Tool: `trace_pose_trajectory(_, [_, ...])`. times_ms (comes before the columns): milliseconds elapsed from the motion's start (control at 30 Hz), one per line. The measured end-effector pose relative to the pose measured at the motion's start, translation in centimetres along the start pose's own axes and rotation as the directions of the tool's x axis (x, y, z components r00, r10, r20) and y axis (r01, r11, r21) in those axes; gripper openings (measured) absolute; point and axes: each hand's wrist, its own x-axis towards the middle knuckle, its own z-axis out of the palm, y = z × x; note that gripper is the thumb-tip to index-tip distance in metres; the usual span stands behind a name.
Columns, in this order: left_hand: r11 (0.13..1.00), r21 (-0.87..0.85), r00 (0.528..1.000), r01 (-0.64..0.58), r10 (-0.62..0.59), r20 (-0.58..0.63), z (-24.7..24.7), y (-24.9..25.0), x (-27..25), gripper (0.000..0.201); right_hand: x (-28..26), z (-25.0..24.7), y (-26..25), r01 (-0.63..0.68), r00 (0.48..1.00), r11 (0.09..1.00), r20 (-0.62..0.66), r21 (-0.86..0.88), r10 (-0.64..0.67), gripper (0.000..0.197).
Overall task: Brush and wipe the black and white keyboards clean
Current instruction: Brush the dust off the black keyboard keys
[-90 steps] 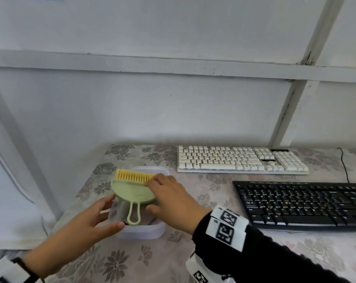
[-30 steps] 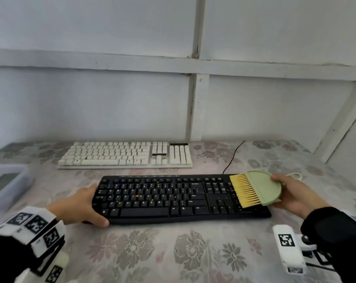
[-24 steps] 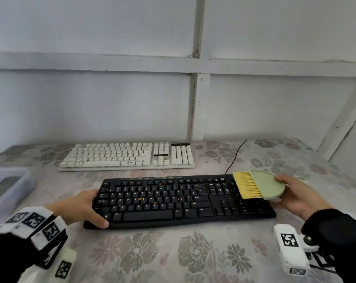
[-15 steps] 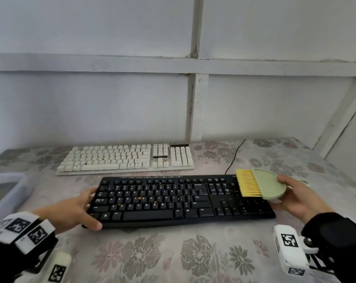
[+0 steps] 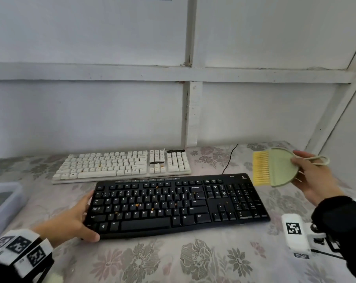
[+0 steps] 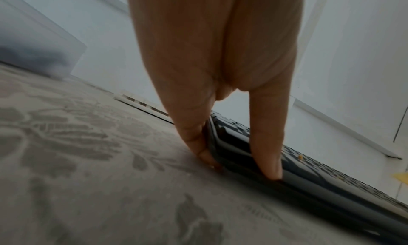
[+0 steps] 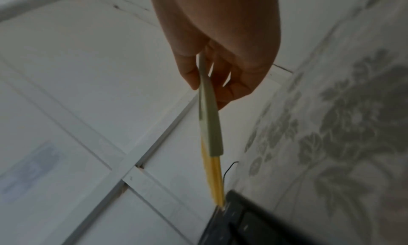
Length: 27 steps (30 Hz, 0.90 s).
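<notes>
The black keyboard (image 5: 177, 203) lies on the floral tablecloth (image 5: 193, 260) nearest the person, with small orange crumbs (image 5: 136, 205) scattered among its letter keys. The left hand (image 5: 70, 221) grasps its left end: the thumb curls along the front corner while the fingers (image 6: 198, 140) press against the side edge, as the left wrist view shows close up. The right hand (image 5: 314, 178) is raised above and just beyond the keyboard's right end, pinching the flat body of a pale green brush (image 5: 281, 168) between thumb and fingers; its yellow bristles (image 5: 261, 168) point left toward the number pad, and its looped handle (image 5: 318, 160) sticks out past the hand to the right. In the right wrist view the bristle tips seem to meet the keyboard's far corner, though the blur leaves contact uncertain. The white keyboard (image 5: 121, 165) sits parallel just behind the black one, nearer the wall, with a few specks on its keys. A black cable (image 5: 230, 158) runs across the cloth behind the black keyboard. A translucent plastic container (image 5: 3, 201) stands at the left edge of the table
</notes>
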Motion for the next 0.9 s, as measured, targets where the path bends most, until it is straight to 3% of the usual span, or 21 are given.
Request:
trace_pose_trajectory(200, [1.0, -0.017, 1.0, 0.006, -0.005, 0.008, 0.0, -0.2, 0.3, 0.152, -0.9, -0.1, 0.2, 0.179, 0.978, 0.956, 0.145, -0.231, -0.148, 0.021])
trace_pose_trajectory(400, [0.999, -0.02, 0.999, -0.042, 0.043, 0.007, 0.1, -0.1, 0.6, 0.163, -1.8, -0.6, -0.2, 0.198, 0.965, 0.928, 0.227, -0.314, -0.129, 0.023])
trace_pose_trajectory(667, [0.998, 0.011, 0.998, -0.059, 0.059, -0.002, 0.0, -0.3, 0.8, 0.166, -2.7, -1.6, -0.2, 0.258, 0.911, 0.77, 0.412, -0.583, 0.006, 0.015])
trace_pose_trajectory(733, [0.998, 0.011, 0.998, -0.055, 0.055, -0.002, 0.2, -0.1, 0.7, 0.165, -2.6, -1.6, -1.1, 0.258, 0.911, 0.771, 0.413, -0.582, 0.006, 0.014])
trace_pose_trajectory(900, [0.998, 0.034, 0.998, -0.062, 0.063, -0.012, 0.3, -0.1, 0.7, 0.155, -1.9, -0.6, -2.3, 0.303, 0.922, 0.837, 0.361, -0.456, -0.137, 0.03])
